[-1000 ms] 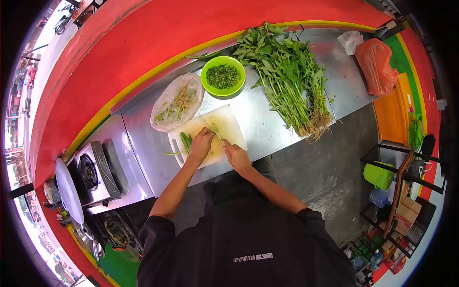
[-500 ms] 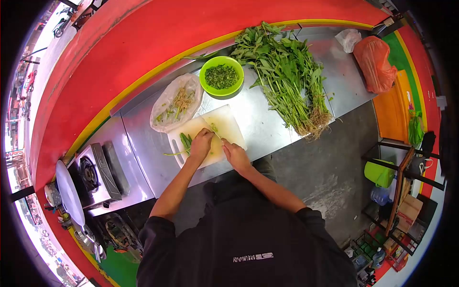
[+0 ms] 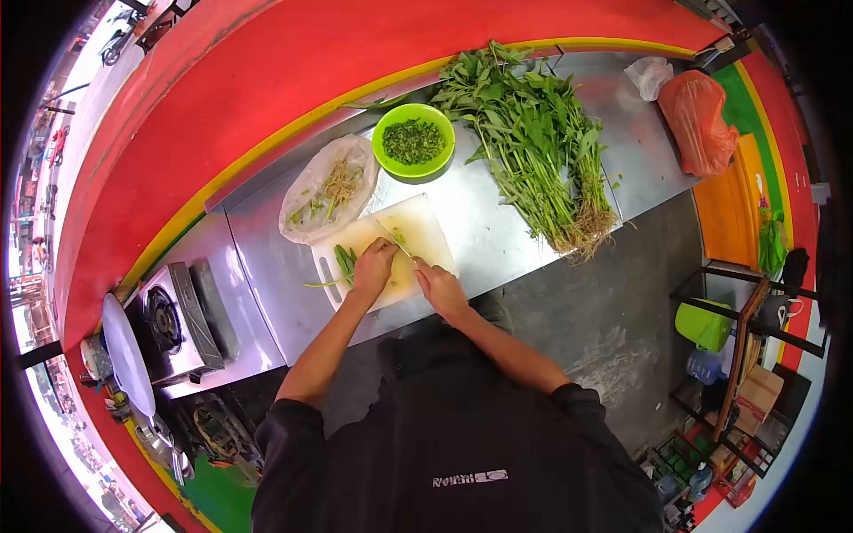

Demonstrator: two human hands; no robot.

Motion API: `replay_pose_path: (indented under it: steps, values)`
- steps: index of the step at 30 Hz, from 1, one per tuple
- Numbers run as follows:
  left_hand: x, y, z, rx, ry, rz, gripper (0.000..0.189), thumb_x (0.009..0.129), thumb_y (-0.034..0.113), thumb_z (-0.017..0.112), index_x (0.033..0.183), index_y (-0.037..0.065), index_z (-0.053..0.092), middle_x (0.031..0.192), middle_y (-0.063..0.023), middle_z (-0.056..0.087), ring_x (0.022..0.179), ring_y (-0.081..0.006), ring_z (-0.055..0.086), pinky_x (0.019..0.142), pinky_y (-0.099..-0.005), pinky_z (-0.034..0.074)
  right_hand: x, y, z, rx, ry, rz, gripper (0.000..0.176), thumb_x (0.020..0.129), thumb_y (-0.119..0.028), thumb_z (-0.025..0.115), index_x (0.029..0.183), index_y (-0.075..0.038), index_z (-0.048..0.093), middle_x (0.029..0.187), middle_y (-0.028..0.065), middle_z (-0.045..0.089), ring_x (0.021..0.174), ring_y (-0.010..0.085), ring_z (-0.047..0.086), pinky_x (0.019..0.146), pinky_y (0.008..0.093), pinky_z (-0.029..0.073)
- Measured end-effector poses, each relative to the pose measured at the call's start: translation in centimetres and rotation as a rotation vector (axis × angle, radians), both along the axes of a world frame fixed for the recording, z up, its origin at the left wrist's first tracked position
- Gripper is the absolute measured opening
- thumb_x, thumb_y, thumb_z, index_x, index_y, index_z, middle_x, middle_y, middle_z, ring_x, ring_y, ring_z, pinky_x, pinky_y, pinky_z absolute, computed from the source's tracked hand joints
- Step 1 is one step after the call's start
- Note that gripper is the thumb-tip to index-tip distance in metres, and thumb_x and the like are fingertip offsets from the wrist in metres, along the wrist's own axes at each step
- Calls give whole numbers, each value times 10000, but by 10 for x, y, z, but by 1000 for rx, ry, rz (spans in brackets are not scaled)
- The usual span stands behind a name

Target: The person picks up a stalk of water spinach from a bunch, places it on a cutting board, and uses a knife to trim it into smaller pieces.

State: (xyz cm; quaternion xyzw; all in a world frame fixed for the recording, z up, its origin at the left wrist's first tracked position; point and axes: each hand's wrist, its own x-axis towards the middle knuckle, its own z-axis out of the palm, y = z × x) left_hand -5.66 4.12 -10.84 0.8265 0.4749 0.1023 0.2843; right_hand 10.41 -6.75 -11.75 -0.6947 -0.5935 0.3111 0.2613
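My left hand (image 3: pixel 373 266) presses a small bunch of green stems (image 3: pixel 345 262) down on the white cutting board (image 3: pixel 426 229). Beside it, my right hand (image 3: pixel 435 284) grips a knife (image 3: pixel 395 240) whose blade angles up and left across the board, right next to my left fingers. A few chopped green bits (image 3: pixel 400 238) lie by the blade.
A green bowl (image 3: pixel 413 139) of chopped greens and a plastic bag (image 3: pixel 329 188) of trimmed roots sit behind the board. A large pile of leafy greens (image 3: pixel 533 133) lies to the right on the steel counter (image 3: pixel 480 222). An orange bag (image 3: pixel 697 120) is far right, a gas stove (image 3: pixel 173 320) left.
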Motion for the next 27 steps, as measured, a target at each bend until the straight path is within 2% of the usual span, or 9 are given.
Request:
replay_pose_path:
  steps: [3, 5, 10, 12, 14, 17, 27]
  values:
    - [-1, 0, -5, 21, -10, 4, 185, 923, 101, 574, 1020, 85, 730, 998, -106, 665, 890, -320, 672, 774, -427, 551, -1, -10, -6, 30, 50, -26, 342, 981, -209, 570, 1289, -63, 593, 801, 236, 659, 729, 413, 656, 664, 504, 524]
    - [1, 0, -6, 5, -60, 53, 154, 917, 102, 617, 1013, 41, 720, 980, -110, 675, 877, -331, 672, 751, -423, 539, 0, -18, -16, 111, 85, -33, 368, 998, -284, 547, 1323, -115, 567, 819, 236, 658, 696, 421, 657, 602, 506, 533]
    - [2, -1, -2, -9, -75, 40, 155, 921, 107, 616, 1016, 43, 720, 981, -108, 671, 867, -330, 670, 744, -425, 535, 4, -19, -2, 9, 72, -16, 378, 1001, -274, 541, 1344, -115, 549, 823, 237, 648, 728, 429, 656, 634, 517, 533]
    - [3, 0, 4, -12, -66, 28, 153, 922, 110, 617, 1013, 43, 721, 979, -107, 670, 864, -330, 670, 741, -426, 534, 2, -13, -1, -13, 15, -17, 330, 985, -203, 566, 1283, -63, 593, 782, 245, 649, 745, 413, 654, 669, 506, 512]
    - [5, -1, 13, -15, 31, 35, 169, 917, 110, 580, 998, 79, 726, 983, -95, 663, 888, -316, 674, 749, -428, 551, 0, -8, 2, -7, 41, -27, 332, 985, -202, 565, 1282, -56, 592, 784, 246, 650, 756, 412, 656, 674, 505, 513]
    - [0, 0, -4, 31, -3, 21, 173, 911, 108, 580, 999, 78, 726, 982, -98, 665, 882, -322, 674, 751, -431, 550, -2, -6, 6, 8, 87, -38, 336, 984, -200, 566, 1278, -39, 592, 789, 248, 652, 769, 412, 659, 683, 503, 516]
    - [5, -2, 7, -1, 0, 33, 160, 916, 114, 592, 990, 64, 725, 969, -111, 666, 876, -333, 671, 747, -433, 548, 0, -6, 9, 4, 67, -31, 331, 978, -181, 570, 1258, -6, 596, 796, 259, 649, 756, 426, 654, 691, 503, 516]
